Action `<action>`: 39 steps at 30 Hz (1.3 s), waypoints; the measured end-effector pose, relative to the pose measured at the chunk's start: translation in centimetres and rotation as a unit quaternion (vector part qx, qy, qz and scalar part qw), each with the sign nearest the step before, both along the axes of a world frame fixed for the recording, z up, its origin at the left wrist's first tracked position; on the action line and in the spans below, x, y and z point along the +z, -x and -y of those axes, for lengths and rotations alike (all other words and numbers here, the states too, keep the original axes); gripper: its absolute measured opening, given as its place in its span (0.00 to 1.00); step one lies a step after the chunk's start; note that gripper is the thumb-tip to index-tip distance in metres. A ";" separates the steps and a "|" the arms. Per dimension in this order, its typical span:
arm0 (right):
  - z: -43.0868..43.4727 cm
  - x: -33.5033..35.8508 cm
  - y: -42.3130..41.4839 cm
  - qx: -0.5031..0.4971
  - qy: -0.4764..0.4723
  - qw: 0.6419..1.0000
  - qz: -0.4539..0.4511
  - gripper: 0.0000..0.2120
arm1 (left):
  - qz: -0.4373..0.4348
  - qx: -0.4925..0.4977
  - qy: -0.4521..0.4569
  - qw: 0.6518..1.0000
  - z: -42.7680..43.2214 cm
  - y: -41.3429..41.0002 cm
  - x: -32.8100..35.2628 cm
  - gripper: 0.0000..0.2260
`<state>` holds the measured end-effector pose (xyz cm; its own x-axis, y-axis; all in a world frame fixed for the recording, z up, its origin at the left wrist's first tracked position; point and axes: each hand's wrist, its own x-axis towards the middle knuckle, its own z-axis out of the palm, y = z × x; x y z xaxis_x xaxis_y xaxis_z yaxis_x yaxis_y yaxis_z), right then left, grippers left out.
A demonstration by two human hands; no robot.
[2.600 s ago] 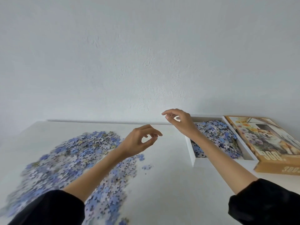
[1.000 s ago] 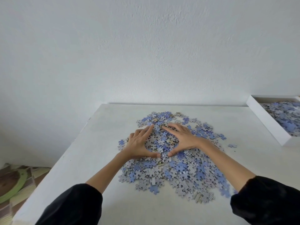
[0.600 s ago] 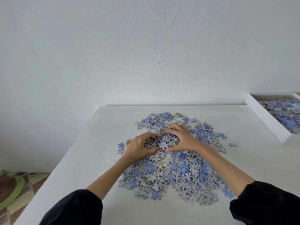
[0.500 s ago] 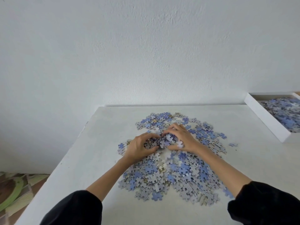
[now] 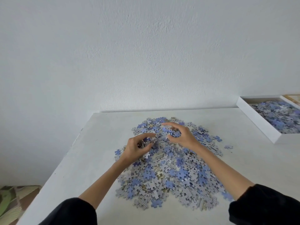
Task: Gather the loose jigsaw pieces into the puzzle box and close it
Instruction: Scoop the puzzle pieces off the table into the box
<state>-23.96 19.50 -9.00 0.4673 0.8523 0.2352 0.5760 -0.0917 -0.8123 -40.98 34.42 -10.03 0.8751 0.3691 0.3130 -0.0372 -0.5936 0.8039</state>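
A wide heap of loose blue and grey jigsaw pieces [image 5: 172, 168] covers the middle of the white table [image 5: 84, 159]. My left hand [image 5: 138, 147] grips a handful of pieces, fingers curled round them, just above the heap's left side. Beside it, my right hand [image 5: 181, 135] is cupped round another handful at the heap's far part. The open white puzzle box [image 5: 258, 120] lies at the far right with many pieces inside. A sliver of the box lid [image 5: 294, 99] shows at the right edge.
A white wall stands right behind the table. The table's left edge drops to a floor with a green and brown patterned mat [image 5: 11, 200]. A few stray pieces [image 5: 228, 146] lie between the heap and the box.
My hands came from the box to the heap, pressed flat on it, then curled and scooped pieces together. Now each has lifted slightly with a handful and they have drawn apart.
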 end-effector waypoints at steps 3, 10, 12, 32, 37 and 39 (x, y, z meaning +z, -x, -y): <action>0.6 0.8 -0.3 0.008 -0.010 1.000 -0.008 0.20 | -0.014 -0.020 -0.015 1.000 0.3 -0.2 0.7 0.07; 2.7 2.4 -1.9 0.015 -0.030 0.999 -0.006 0.17 | -0.003 -0.039 -0.011 0.999 2.8 -2.0 3.0 0.06; 3.5 3.1 -2.7 0.017 -0.038 0.999 0.001 0.17 | 0.007 -0.040 -0.015 0.999 3.4 -2.8 3.6 0.06; 14.3 8.0 -14.0 0.037 -0.095 0.995 -0.012 0.15 | 0.060 -0.069 -0.015 0.996 13.5 -15.4 7.4 0.05; 18.3 8.3 -19.0 0.002 -0.098 0.995 -0.004 0.14 | 0.059 -0.088 0.004 0.994 17.4 -20.3 7.5 0.04; 20.1 8.3 -20.9 -0.014 -0.093 0.996 -0.001 0.14 | 0.059 -0.101 0.014 0.993 19.0 -22.4 7.6 0.05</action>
<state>-3.03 -0.62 -0.70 0.4909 0.7806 0.3869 0.5736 0.0447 -0.8179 -18.55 15.45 -2.46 0.8896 0.2001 0.4105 -0.2487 -0.5416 0.8030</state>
